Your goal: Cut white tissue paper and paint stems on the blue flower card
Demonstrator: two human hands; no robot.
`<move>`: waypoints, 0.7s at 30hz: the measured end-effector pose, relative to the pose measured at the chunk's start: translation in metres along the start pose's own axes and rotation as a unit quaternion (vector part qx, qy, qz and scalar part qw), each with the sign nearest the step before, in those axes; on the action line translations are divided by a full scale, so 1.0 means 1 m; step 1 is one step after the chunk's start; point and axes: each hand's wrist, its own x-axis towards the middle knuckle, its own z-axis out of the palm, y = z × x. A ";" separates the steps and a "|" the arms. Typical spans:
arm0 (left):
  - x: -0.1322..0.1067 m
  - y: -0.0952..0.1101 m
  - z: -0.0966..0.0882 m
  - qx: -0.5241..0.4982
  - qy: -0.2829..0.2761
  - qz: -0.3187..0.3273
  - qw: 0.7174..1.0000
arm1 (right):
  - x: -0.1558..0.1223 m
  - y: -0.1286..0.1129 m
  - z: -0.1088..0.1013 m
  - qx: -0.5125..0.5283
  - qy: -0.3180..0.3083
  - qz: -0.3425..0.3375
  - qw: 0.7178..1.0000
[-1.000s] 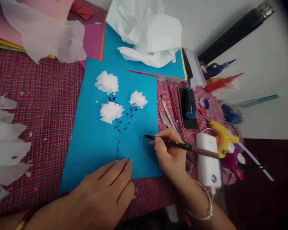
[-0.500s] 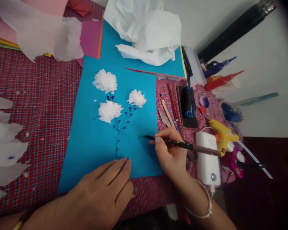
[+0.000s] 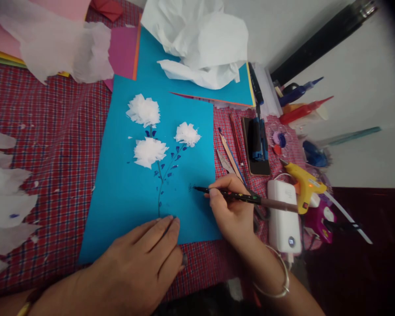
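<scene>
On the blue sheet of paper (image 3: 118,193) are three white ruffled paper flowers, one of them the lower left flower (image 3: 150,152). Thin stems with small dark blue leaves (image 3: 166,175) run below them. My left hand (image 3: 148,259) lies flat across the sheet's lower edge, fingers stretched, holding nothing. My right hand (image 3: 233,210) pinches a slim black pen (image 3: 230,194) with coloured spots and a brownish rear end. Its tip touches the paper or hovers just over it, beside a small dark scribble (image 3: 190,188) right of the stems.
Crumpled white paper (image 3: 197,44) lies on coloured sheets behind. To the right are a pencil (image 3: 228,149), a phone (image 3: 258,149), a white power bank (image 3: 283,219), a yellow glue gun (image 3: 304,184) and paint bottles (image 3: 306,109). Cut white paper (image 3: 9,197) lies left on the checked cloth (image 3: 62,131).
The pen tip has shifted slightly left, and the dark scribble beside it looks a little denser. My left hand has stayed in place on the paper.
</scene>
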 end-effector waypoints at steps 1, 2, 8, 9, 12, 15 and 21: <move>-0.001 0.000 0.000 -0.002 -0.001 -0.001 1.000 | 0.001 -0.002 0.000 -0.004 -0.005 -0.008 1.000; -0.001 0.000 0.000 -0.003 -0.004 -0.003 1.000 | 0.002 -0.003 0.000 -0.007 -0.011 -0.016 1.000; 0.001 0.000 -0.001 -0.001 0.006 -0.003 1.000 | 0.001 -0.003 0.000 0.025 0.010 -0.002 1.000; 0.003 0.000 -0.002 -0.001 0.013 -0.001 1.000 | 0.000 -0.001 0.000 0.028 0.014 0.009 0.999; 0.009 -0.001 -0.004 0.005 0.030 0.003 1.000 | -0.003 0.004 -0.001 0.023 0.006 0.026 0.999; 0.012 -0.001 -0.005 0.010 0.025 0.009 1.000 | -0.003 0.005 -0.001 0.012 0.004 0.026 1.000; 0.013 -0.001 -0.006 0.011 0.035 0.012 0.999 | -0.001 0.000 -0.001 0.012 0.008 0.009 1.000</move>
